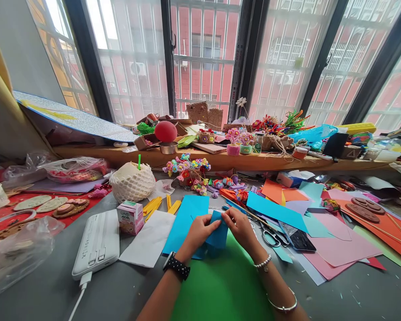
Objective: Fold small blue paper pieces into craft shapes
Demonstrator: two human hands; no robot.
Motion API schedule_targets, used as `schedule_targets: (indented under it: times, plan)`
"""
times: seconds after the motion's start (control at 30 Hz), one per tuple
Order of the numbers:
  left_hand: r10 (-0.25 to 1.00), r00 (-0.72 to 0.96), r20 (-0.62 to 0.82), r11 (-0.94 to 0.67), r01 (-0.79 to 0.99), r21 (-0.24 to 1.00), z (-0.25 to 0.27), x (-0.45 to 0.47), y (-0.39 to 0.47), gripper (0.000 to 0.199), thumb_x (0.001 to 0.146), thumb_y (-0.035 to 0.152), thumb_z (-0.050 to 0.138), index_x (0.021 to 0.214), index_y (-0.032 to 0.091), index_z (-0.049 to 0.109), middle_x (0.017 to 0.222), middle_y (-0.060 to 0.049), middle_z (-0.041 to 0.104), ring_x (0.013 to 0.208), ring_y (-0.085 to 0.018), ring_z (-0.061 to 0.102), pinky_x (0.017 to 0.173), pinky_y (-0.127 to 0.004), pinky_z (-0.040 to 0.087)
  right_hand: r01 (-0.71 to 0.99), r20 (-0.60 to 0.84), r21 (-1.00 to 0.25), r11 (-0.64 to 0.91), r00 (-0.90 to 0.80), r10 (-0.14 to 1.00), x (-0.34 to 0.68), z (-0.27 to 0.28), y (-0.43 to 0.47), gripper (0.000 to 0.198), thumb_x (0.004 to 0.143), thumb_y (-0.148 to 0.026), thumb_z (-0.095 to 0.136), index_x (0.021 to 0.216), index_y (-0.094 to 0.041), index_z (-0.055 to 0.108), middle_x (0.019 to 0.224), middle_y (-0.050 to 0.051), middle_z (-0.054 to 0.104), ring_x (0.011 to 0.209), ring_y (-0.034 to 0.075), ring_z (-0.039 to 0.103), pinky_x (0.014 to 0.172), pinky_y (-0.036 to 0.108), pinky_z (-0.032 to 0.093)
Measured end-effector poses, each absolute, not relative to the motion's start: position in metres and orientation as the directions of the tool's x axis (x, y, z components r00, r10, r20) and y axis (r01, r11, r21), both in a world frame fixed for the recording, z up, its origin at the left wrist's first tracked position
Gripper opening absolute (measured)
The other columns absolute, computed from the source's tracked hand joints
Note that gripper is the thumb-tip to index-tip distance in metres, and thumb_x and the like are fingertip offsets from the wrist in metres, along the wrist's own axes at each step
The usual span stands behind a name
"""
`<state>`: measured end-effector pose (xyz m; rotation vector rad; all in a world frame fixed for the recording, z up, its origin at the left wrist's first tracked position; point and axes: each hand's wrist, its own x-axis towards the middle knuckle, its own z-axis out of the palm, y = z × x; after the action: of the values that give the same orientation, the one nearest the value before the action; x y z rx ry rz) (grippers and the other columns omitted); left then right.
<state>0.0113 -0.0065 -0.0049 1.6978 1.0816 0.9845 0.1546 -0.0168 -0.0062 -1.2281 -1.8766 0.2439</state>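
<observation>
Over a green sheet (217, 290) toward the tabletop's (126, 290) near edge, the person's left hand (197, 232) and right hand (241, 228) pinch a folded blue paper (217, 238) between their fingers (230, 218), with scissors (273, 238) toward the right edge, a flat blue sheet (190, 207) partly behind the left hand, and colourful flowers (187, 167) near the far edge.

I'm in a craft room, or a craft corner; whether it belongs to a home or a studio I can't tell. My grey table (136, 290) is covered with coloured paper (195, 211), scissors (272, 238) and scraps (356, 296). Handmade flowers (187, 168) and carved discs (365, 210) lie among them, and more handiwork crowds the wooden ledge (217, 161) under the barred windows (133, 58), with a reddish building (229, 67) outside.
</observation>
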Motion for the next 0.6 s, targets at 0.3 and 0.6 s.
schedule_targets:
  times: [0.3, 0.6]
  plan:
    - [0.935, 0.287, 0.209, -0.307, 0.359, 0.882, -0.0051, 0.012, -0.0063, 0.033, 0.066, 0.041, 0.048, 0.048, 0.016, 0.036, 0.05, 0.005, 0.031, 0.051, -0.009, 0.03, 0.045, -0.02, 0.023, 0.755, 0.525, -0.478, 0.449, -0.164, 0.835, 0.155, -0.013, -0.0122, 0.036, 0.083, -0.038, 0.031, 0.053, -0.019, 0.037, 0.055, 0.0, 0.041, 0.053, 0.013, 0.042, 0.051, 0.024, 0.03]
    - [0.938, 0.269, 0.221, -0.305, 0.329, 0.894, -0.0046, 0.0075, -0.0055, 0.029, 0.068, 0.04, 0.048, 0.057, 0.013, 0.051, 0.052, 0.003, 0.044, 0.052, -0.01, 0.038, 0.047, -0.02, 0.029, 0.576, 0.421, -0.64, 0.508, -0.29, 0.86, 0.162, -0.0055, -0.0148, 0.028, 0.082, -0.03, 0.036, 0.057, -0.017, 0.04, 0.057, -0.001, 0.043, 0.055, 0.011, 0.041, 0.05, 0.022, 0.031]
